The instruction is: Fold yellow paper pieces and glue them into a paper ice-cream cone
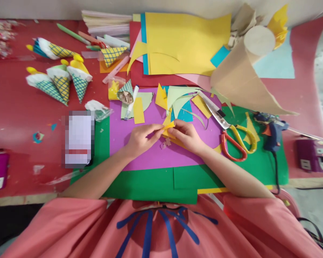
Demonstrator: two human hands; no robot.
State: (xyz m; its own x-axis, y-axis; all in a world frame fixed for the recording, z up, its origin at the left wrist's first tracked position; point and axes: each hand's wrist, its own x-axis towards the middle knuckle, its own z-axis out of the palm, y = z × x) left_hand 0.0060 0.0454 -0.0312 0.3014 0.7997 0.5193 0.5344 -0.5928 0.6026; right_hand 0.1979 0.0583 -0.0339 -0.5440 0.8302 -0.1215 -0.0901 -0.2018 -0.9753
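A small folded piece of yellow paper (168, 125) is pinched between both of my hands over the purple sheet (140, 157). My left hand (144, 139) grips its left end with thumb and forefinger. At its right end, my right hand (187, 135) has its fingers closed on the same piece. Tiny paper scraps (165, 143) lie just below. Beyond my fingers are yellow, pale green and blue offcuts (185, 111). Scissors (224, 123) with one red and one yellow handle rest to the right of my right hand, blades spread slightly.
Several patterned paper cones (80, 82) lie at the upper left, above a blurred-out phone (79, 139). Yellow sheets (188, 43) are stacked at the back. A big brown paper cone (237, 75) stands at the right, near a blue glue gun (273, 134) with a cord.
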